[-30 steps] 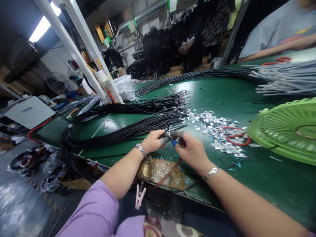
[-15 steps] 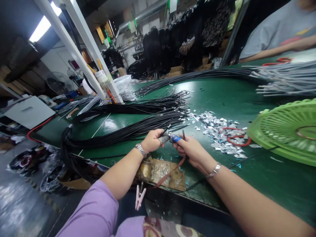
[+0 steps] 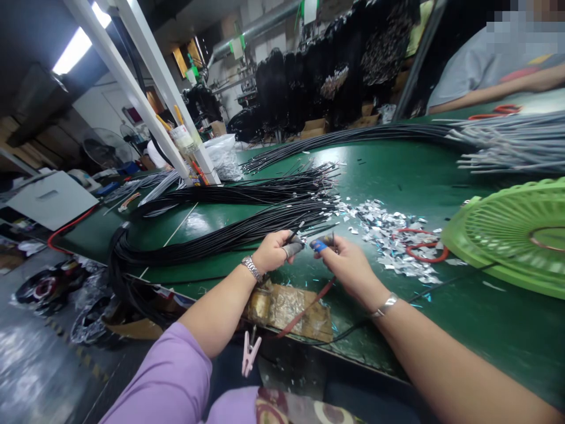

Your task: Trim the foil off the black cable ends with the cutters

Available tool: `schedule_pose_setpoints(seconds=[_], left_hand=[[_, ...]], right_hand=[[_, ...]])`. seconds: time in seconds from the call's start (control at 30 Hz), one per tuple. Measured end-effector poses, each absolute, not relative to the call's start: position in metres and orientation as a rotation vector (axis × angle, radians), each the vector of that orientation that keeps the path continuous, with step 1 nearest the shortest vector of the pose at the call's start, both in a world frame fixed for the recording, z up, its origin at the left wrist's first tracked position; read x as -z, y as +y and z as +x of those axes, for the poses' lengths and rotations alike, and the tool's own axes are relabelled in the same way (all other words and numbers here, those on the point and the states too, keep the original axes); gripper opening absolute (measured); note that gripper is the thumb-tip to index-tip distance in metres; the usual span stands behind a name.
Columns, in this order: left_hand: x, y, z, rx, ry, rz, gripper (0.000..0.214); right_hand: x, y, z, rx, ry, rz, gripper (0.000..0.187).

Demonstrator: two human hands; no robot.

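Observation:
My left hand [image 3: 274,252], with a taped thumb, pinches the end of a thin black cable [image 3: 295,232] that comes from the big bundle of black cables [image 3: 229,232] lying across the green table [image 3: 388,176]. My right hand [image 3: 348,265] is closed round a red-handled cutting tool [image 3: 309,306], its blue-taped finger close to the cable end. The two hands are a small gap apart. A heap of silver foil scraps [image 3: 388,235] lies just beyond my right hand.
A green fan grille [image 3: 516,229] lies at the right. Red-handled scissors [image 3: 419,247] rest among the scraps. Grey cables [image 3: 507,141] lie at the far right, near another person's arm [image 3: 485,91]. A white post [image 3: 154,88] stands at the left. A pink clothespin [image 3: 250,352] hangs at the table edge.
My right hand has drawn slightly to the right, away from my left hand, opening a small gap between them. The cable end now sticks up from my left fingers.

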State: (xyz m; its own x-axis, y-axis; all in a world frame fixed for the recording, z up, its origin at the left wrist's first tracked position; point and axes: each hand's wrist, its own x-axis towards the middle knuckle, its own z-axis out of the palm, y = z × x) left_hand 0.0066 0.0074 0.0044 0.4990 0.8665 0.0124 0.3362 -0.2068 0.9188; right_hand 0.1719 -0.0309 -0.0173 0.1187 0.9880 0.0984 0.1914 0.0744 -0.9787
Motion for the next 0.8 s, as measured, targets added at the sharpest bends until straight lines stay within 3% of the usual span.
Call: schedule_pose_setpoints(seconds=[0.23, 0.53, 0.8], left_hand=[[-0.006, 0.005, 0.008, -0.673, 0.991, 1.782, 0.031], [-0.01, 0.005, 0.009, -0.731, 1.016, 1.536, 0.042], [-0.009, 0.008, 0.006, -0.743, 0.91, 1.415, 0.042]], right_hand=[[0.016, -0.032, 0.169, -1.015, -1.315, -1.304, 0.024], [0.021, -0.029, 0.181, -0.528, -1.735, -1.409, 0.031], [0.019, -0.033, 0.18, -0.168, -2.009, -1.437, 0.02]])
